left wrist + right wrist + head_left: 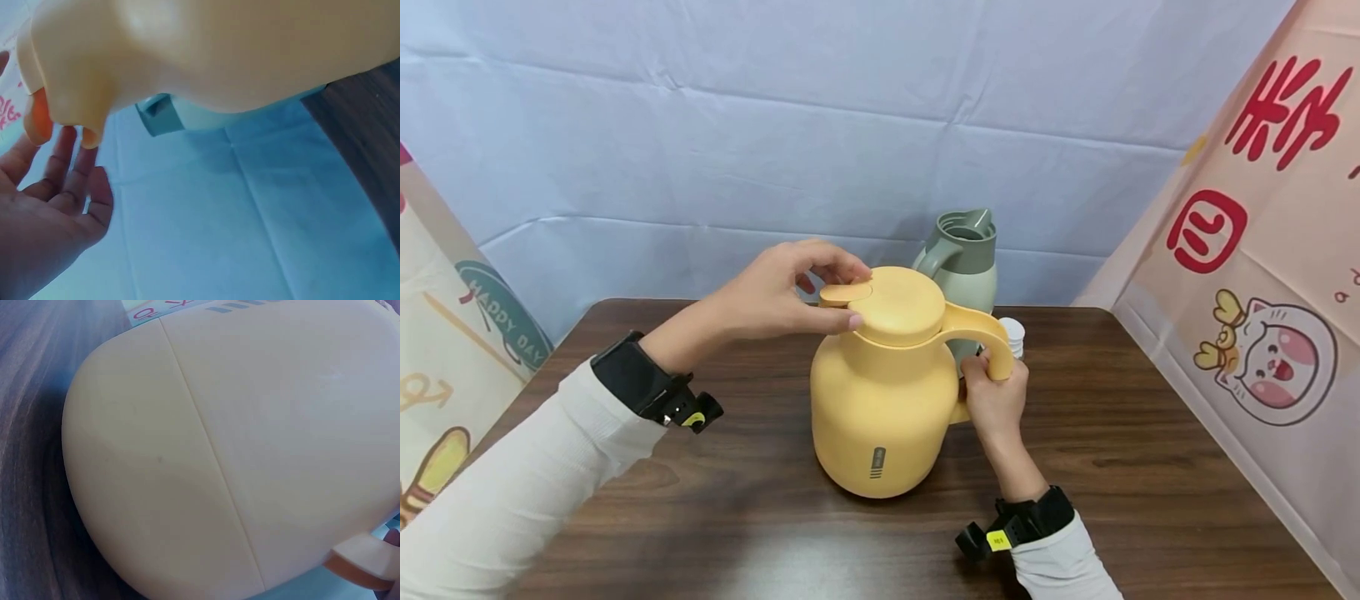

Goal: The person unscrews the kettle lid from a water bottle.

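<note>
A yellow thermos jug (887, 408) stands upright on the wooden table, its spout pointing left and its handle (981, 325) to the right. My right hand (997, 396) grips that handle, fingers wrapped round it. Across the top, my left hand (782, 292) holds the round lid (901, 304), thumb on the near side and fingertips at the far side by the spout. In the left wrist view, the fingers of the left hand (59, 194) bend up to the lid and spout edge. The jug body (206, 456) fills most of the right wrist view.
Behind the yellow jug stands a green thermos jug (973, 267) with an uncovered mouth. A white cap (1013, 333) shows beside the yellow handle, partly hidden. Pale cloth (737, 167) hangs along the table's back edge, and a printed sheet (1247, 317) along the right.
</note>
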Available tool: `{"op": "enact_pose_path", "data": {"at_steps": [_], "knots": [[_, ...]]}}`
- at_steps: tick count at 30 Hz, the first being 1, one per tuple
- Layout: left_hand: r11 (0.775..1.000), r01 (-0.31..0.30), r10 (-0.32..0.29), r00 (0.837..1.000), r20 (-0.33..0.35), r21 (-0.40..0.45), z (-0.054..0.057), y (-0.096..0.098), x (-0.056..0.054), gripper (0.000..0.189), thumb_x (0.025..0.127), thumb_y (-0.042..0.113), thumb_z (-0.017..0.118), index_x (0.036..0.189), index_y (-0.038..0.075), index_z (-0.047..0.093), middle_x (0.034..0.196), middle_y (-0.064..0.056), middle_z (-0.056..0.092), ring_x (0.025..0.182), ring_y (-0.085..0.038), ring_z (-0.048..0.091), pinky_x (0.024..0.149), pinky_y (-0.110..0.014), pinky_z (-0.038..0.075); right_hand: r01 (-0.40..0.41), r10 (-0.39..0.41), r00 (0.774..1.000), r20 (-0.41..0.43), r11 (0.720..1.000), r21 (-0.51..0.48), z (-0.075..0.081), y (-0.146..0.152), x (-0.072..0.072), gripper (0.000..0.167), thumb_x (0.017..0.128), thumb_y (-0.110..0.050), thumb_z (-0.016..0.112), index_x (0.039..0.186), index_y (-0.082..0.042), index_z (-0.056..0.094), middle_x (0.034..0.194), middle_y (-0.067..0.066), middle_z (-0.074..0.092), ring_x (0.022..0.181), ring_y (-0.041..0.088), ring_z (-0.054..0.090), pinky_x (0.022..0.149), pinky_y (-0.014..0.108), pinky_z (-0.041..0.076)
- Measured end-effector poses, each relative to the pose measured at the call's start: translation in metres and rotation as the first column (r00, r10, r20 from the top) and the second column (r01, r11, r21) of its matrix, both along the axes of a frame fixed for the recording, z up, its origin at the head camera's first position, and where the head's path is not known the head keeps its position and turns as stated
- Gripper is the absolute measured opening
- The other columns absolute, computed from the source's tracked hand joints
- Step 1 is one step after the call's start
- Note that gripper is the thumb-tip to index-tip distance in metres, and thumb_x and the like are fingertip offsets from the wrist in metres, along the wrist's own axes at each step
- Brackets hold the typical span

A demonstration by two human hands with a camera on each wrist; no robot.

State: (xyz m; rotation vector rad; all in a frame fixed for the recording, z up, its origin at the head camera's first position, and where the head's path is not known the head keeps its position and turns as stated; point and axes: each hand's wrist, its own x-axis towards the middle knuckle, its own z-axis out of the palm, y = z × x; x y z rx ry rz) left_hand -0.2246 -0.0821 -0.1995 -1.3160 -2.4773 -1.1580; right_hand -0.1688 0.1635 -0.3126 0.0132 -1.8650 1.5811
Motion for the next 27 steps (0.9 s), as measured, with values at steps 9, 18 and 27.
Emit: {"op": "enact_pose_path", "data": {"at_steps": [9, 18, 27], "knots": [[0.981, -0.002, -0.001, 1.0, -0.017, -0.196, 0.014, 0.012, -0.001, 0.057, 0.07, 0.038, 0.078, 0.119, 0.017, 0.059, 0.106, 0.004, 0.056, 0.095, -0.013, 0.053, 0.081, -0.033, 0.042, -0.007, 0.007, 1.0, -0.015, 1.0, 0.007, -0.001, 0.0, 0.0, 0.027, 0.073, 0.013, 0.046, 0.049, 0.004, 0.036, 0.043, -0.005, 0.033, 0.035, 0.005, 0.033, 0.035, 0.018, 0.026], [0.947, 0.007, -0.027, 0.998, -0.056, -0.321, 0.027, 0.029, -0.002, 0.063, 0.07, 0.048, 0.075, 0.124, 0.021, 0.056, 0.115, 0.004, 0.053, 0.101, -0.013, 0.049, 0.084, -0.033, 0.039, -0.01, 0.01, 1.0, -0.016, 1.0, -0.009, 0.0, 0.001, 0.001, 0.027, 0.073, 0.013, 0.046, 0.05, 0.004, 0.036, 0.042, -0.005, 0.034, 0.034, 0.006, 0.032, 0.035, 0.018, 0.025], [0.921, 0.021, -0.054, 0.996, -0.073, -0.389, 0.034, 0.049, 0.0, 0.067, 0.066, 0.053, 0.075, 0.124, 0.023, 0.058, 0.112, 0.003, 0.052, 0.097, -0.014, 0.045, 0.08, -0.033, 0.038, -0.019, 0.019, 1.0, -0.013, 1.0, -0.014, -0.001, 0.001, -0.001, 0.028, 0.072, 0.013, 0.047, 0.049, 0.0, 0.038, 0.042, -0.004, 0.035, 0.034, 0.007, 0.034, 0.035, 0.019, 0.027]]}}
